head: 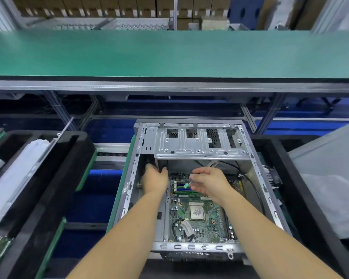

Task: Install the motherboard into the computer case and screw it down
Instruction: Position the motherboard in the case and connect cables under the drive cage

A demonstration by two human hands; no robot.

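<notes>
Motherboard (197, 214) lies flat in the case (270, 190), under both hands; left hand (155, 181) curls around something dark, right hand (209, 183) pinches a small green-tipped cable (186, 185).

Two bare forearms, left grip (155, 179) and right grip (209, 183) (ungloved, sleeveless)

Green conveyor belt (169, 53) runs full width, well beyond both hands, on an aluminium frame rail (169, 85). Cardboard boxes (109, 7) stacked on shelving behind it, blurred. Left of the left hand: black foam tray (48, 178) holding a long part wrapped in white film (18, 168). Right of the right hand: second black tray (310, 198), with clear plastic bagging (334, 198) lying over it.
</notes>
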